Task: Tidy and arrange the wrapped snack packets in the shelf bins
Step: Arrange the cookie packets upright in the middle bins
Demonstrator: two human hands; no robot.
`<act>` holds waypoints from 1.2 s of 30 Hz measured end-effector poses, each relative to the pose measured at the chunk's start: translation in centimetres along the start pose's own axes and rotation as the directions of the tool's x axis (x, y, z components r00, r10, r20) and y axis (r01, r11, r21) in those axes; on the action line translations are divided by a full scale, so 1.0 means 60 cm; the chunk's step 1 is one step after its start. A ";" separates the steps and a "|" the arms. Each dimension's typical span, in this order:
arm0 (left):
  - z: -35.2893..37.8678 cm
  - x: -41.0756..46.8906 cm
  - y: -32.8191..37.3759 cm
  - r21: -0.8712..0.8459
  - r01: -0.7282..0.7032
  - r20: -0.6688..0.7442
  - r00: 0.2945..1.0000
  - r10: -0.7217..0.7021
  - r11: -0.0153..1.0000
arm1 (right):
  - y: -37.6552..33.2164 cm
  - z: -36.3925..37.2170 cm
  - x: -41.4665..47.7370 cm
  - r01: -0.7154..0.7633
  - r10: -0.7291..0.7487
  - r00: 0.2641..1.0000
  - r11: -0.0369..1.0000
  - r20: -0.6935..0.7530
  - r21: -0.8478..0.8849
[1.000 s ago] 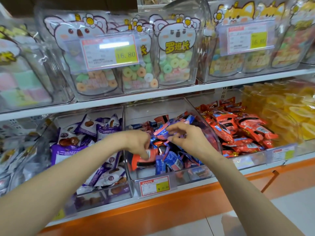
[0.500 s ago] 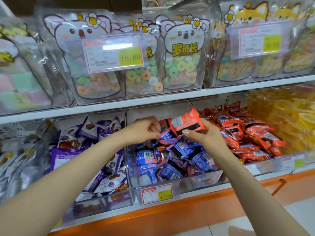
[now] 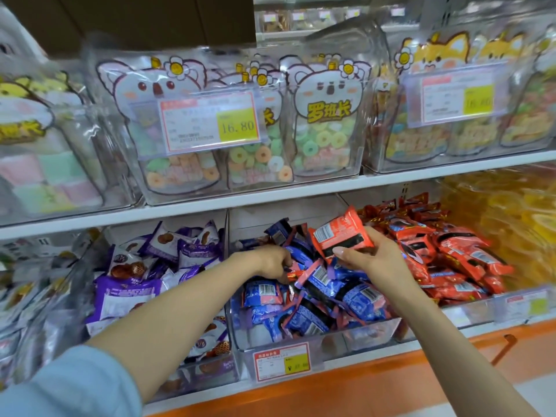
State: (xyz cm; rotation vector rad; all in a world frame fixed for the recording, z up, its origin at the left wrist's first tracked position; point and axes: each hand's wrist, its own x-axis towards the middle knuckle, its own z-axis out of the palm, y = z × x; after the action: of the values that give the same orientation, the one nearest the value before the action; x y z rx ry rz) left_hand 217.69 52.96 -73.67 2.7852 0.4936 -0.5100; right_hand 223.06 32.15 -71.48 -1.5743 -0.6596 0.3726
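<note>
Since a second ago, when both hands were down among the wrappers, the right hand (image 3: pixel 377 261) has come up out of the pile with a red packet (image 3: pixel 340 236), and the left hand (image 3: pixel 270 261) has since dropped away from that packet's edge back into the heap. In the head view we see the right hand pinching the red packet by its near edge, thumb on the face turned to us, holding it tilted above the far right part of the middle bin (image 3: pixel 365 334). That bin is heaped with blue packets (image 3: pixel 319 296). The left hand reaches in from the left with fingers curled down among them; we cannot tell whether it grips one. A light blue sleeve (image 3: pixel 69 383) covers that arm near us. Just right of the middle bin lies a bin of red packets (image 3: pixel 457 257), matching the one held. To the left sits a bin of purple packets (image 3: pixel 144 266). A price label (image 3: pixel 281 361) hangs on the middle bin's near wall. On the shelf above stand ring-candy bags (image 3: pixel 325 130).
</note>
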 end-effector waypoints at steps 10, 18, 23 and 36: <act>0.014 0.024 -0.003 -0.176 0.021 0.015 1.000 -0.018 0.984 | -0.001 0.005 0.000 0.002 -0.002 1.000 1.000 -0.001 -0.017; -0.001 0.006 -0.008 -0.089 0.013 -0.097 0.995 -0.022 0.996 | -0.002 0.002 -0.001 0.011 -0.011 1.000 1.000 0.022 -0.024; -0.035 -0.064 -0.024 -0.194 -0.107 -0.330 0.943 0.038 0.975 | 0.001 0.000 0.001 0.010 -0.009 1.000 0.999 0.027 -0.039; -0.032 -0.128 0.003 -0.742 -0.420 -0.517 0.854 -0.048 0.522 | -0.014 0.009 -0.017 -0.012 0.002 0.984 0.998 0.179 0.055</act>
State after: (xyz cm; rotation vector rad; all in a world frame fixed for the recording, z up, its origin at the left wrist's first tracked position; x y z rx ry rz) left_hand 211.53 51.25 -68.96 1.9024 0.3607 0.4380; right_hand 221.81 31.96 -70.87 -1.5009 -0.7753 0.5383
